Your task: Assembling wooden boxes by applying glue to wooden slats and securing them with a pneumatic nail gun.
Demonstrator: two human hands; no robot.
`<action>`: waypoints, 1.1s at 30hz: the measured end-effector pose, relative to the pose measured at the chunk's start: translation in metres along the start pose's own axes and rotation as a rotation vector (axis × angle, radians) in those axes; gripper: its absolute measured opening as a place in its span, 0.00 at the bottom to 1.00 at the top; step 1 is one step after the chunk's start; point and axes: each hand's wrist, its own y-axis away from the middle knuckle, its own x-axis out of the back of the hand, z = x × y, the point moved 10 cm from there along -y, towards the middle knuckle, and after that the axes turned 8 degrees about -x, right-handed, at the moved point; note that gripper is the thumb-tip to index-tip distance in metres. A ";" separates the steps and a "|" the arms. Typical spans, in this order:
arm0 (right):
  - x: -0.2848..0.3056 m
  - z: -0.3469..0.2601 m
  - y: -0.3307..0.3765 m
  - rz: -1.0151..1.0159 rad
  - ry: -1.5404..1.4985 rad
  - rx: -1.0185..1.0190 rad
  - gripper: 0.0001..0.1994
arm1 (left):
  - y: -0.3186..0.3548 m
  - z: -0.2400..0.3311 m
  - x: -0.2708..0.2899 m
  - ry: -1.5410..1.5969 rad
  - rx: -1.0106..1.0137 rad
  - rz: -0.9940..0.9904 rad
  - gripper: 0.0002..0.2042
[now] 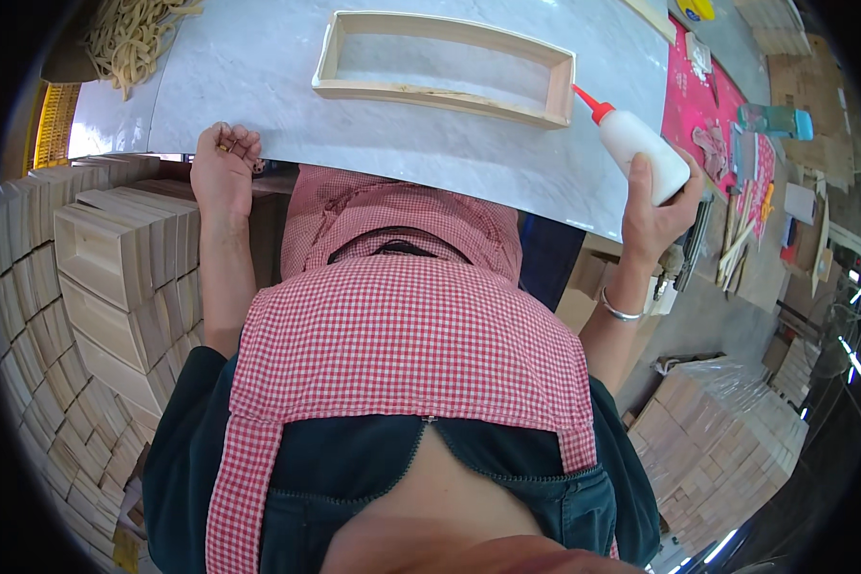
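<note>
In my right hand (662, 210) is a white squeeze glue bottle (636, 153) with a red pointed nozzle, my fingers wrapped round its lower end. The nozzle's tip points at the right end of a narrow rectangular wooden frame (440, 94), close to its outer face; whether they touch I cannot tell. This frame lies on the grey marbled table (249, 77), with tabletop showing through it. My left hand (225, 167) rests by the table's front edge, palm up, fingers curled in loosely with nothing visible in them.
Stacks of wooden boxes (115, 251) rise on my left. Thin wood strips (129, 43) heap at the far left, by a yellow crate (55, 124). To the right are a red sheet (684, 96), sticks and a bluish container (775, 121). Wrapped wooden blocks (717, 430) stand behind right.
</note>
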 end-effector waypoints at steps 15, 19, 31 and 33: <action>-0.040 -0.016 0.039 -0.199 -0.337 -0.301 0.23 | 0.010 0.001 0.002 -0.005 -0.042 -0.029 0.13; -0.112 -0.068 0.064 -0.398 -0.334 -0.072 0.25 | 0.019 0.008 0.006 -0.036 -0.075 -0.030 0.16; -0.172 -0.115 0.077 -0.490 -0.324 0.058 0.26 | 0.025 0.014 0.036 -0.057 -0.107 -0.028 0.16; -0.162 -0.114 0.074 -0.464 -0.257 0.089 0.27 | 0.024 0.011 0.035 -0.048 -0.100 -0.034 0.16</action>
